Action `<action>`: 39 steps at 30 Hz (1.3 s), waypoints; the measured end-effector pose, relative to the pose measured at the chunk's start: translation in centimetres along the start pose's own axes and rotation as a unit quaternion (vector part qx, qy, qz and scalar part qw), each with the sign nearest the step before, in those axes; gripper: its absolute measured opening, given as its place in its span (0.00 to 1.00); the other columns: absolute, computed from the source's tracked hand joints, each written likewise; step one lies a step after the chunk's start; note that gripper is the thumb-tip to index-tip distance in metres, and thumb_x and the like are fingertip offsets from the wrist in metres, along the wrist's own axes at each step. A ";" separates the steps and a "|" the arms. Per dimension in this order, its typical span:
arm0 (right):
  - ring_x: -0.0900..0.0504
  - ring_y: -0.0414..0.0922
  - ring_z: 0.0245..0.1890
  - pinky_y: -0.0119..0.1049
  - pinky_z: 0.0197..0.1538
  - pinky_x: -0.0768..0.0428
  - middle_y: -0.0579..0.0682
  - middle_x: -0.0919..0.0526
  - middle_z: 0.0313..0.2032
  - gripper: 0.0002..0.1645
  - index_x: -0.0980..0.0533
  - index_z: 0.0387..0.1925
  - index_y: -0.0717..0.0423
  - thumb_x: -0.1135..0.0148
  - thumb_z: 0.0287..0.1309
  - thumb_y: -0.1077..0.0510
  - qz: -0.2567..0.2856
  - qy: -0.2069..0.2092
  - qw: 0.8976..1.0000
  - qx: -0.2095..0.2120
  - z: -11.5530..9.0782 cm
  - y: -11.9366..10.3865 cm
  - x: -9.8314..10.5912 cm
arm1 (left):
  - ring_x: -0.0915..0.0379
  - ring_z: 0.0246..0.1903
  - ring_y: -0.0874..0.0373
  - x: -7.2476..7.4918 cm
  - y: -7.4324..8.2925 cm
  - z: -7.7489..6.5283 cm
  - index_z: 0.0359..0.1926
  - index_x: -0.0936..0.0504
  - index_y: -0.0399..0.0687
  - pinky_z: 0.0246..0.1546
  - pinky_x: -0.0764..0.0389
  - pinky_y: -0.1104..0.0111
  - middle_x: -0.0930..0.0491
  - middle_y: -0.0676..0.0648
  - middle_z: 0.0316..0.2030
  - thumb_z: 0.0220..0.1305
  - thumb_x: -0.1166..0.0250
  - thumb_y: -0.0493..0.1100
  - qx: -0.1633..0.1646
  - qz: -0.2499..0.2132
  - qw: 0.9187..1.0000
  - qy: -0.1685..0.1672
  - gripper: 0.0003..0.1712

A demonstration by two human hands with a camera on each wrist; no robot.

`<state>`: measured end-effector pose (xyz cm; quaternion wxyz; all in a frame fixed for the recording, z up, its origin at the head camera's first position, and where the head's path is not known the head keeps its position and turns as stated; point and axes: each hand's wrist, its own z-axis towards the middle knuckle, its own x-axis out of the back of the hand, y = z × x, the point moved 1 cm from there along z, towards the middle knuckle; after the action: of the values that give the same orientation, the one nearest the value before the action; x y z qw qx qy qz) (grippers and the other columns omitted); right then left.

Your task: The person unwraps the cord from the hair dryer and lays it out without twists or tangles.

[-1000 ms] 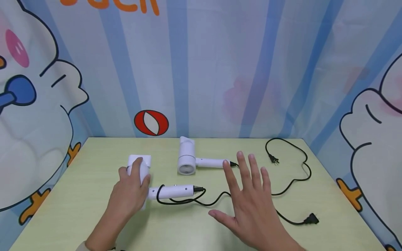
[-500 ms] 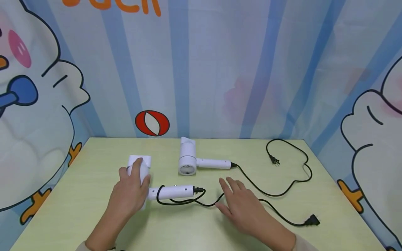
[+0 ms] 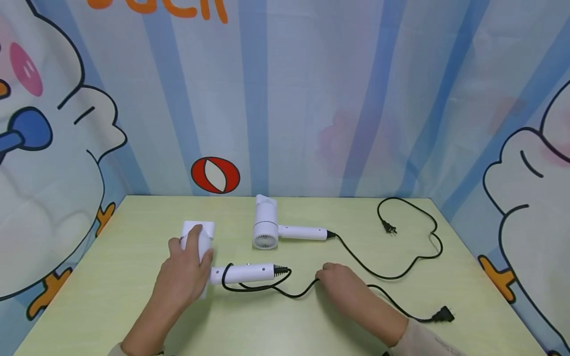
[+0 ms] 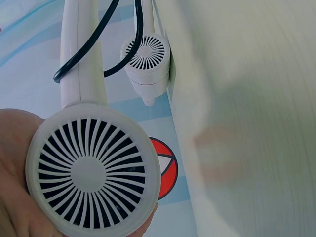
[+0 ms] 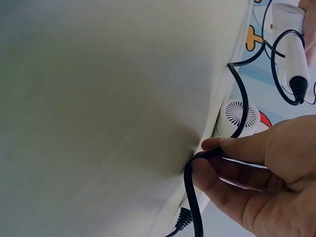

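Note:
A white hair dryer [image 3: 242,273] is in front, its black cord [image 3: 294,295] looped round the handle. My left hand [image 3: 182,272] grips that dryer's head from above, fingers and thumb curled round it. The round slatted grille [image 4: 89,173] shows close up in the left wrist view. To the right, my right hand [image 3: 345,289] pinches the cord [image 5: 195,197] between thumb and fingers, as the right wrist view shows. Beyond the hand, the same cord runs on to a black plug [image 3: 443,314].
A second white hair dryer [image 3: 265,222] lies farther back, its handle pointing right. Its black cord [image 3: 418,257] curves across the right side to a two-pin plug [image 3: 389,227]. The pale table [image 3: 111,237] ends at a printed curtain [image 3: 298,99] behind.
My right hand has come down from a spread pose above the table and now pinches the front dryer's cord, which has shifted slightly. My left hand keeps its grip in place.

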<state>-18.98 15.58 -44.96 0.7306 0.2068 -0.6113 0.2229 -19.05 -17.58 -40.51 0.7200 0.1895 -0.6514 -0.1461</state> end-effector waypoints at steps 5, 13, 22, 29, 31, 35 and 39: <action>0.17 0.46 0.31 0.36 0.34 0.18 0.50 0.21 0.27 0.10 0.17 0.33 0.59 0.35 0.54 0.74 0.005 -0.010 1.000 -0.018 0.1 0.1 0.1 | 0.26 0.28 0.41 0.0 0.1 0.0 0.78 0.49 0.47 0.26 0.24 0.57 0.41 0.24 0.59 0.75 0.44 0.51 0.007 0.004 1.000 -0.001 0.39; 0.20 0.46 0.30 0.39 0.35 0.20 0.51 0.23 0.29 0.07 0.24 0.34 0.61 0.38 0.60 0.74 0.042 -0.026 0.998 -0.044 0.1 0.1 0.1 | 0.25 0.29 0.41 -0.1 0.0 0.0 0.78 0.50 0.47 0.25 0.24 0.58 0.42 0.24 0.60 0.75 0.44 0.51 0.013 0.001 1.000 -0.007 0.39; 0.32 0.41 0.26 0.36 0.30 0.26 0.52 0.30 0.32 0.09 0.31 0.38 0.60 0.50 0.67 0.75 0.093 -0.033 0.991 -0.085 0.2 0.5 0.2 | 0.25 0.31 0.40 0.0 0.0 -0.1 0.78 0.50 0.49 0.26 0.23 0.57 0.42 0.25 0.60 0.75 0.44 0.52 0.015 0.000 1.000 -0.006 0.39; 0.38 0.45 0.25 0.38 0.28 0.35 0.50 0.35 0.27 0.10 0.32 0.32 0.57 0.44 0.73 0.60 0.025 -0.008 0.997 -0.079 0.0 0.5 0.4 | 0.25 0.31 0.39 0.1 -0.1 -0.2 0.79 0.50 0.49 0.27 0.22 0.57 0.42 0.24 0.61 0.75 0.44 0.52 0.016 -0.001 1.000 -0.007 0.39; 0.39 0.47 0.25 0.39 0.29 0.37 0.49 0.37 0.26 0.15 0.33 0.30 0.55 0.43 0.74 0.54 0.009 -0.004 0.996 -0.084 0.0 0.6 0.5 | 0.25 0.31 0.39 0.1 -0.1 -0.2 0.78 0.50 0.48 0.27 0.22 0.57 0.42 0.24 0.61 0.75 0.44 0.52 0.014 -0.001 1.000 -0.007 0.39; 0.41 0.48 0.27 0.41 0.33 0.41 0.49 0.39 0.26 0.19 0.35 0.29 0.52 0.46 0.74 0.47 -0.004 -0.008 0.996 -0.090 -0.1 0.7 0.5 | 0.25 0.31 0.39 0.1 -0.2 -0.2 0.78 0.50 0.48 0.27 0.23 0.56 0.42 0.24 0.61 0.75 0.44 0.52 0.012 -0.002 1.000 -0.004 0.39; 0.41 0.48 0.28 0.43 0.35 0.41 0.49 0.40 0.27 0.19 0.36 0.29 0.51 0.50 0.75 0.46 -0.020 -0.012 0.996 -0.089 -0.2 1.1 0.3 | 0.25 0.30 0.39 0.1 -0.2 -0.2 0.78 0.50 0.48 0.27 0.23 0.56 0.42 0.24 0.61 0.75 0.45 0.52 0.011 -0.002 1.000 -0.004 0.39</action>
<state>-19.39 16.58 -44.66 0.7434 0.1558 -0.6329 0.1500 -18.79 -17.83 -40.52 0.7149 0.1979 -0.6556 -0.1413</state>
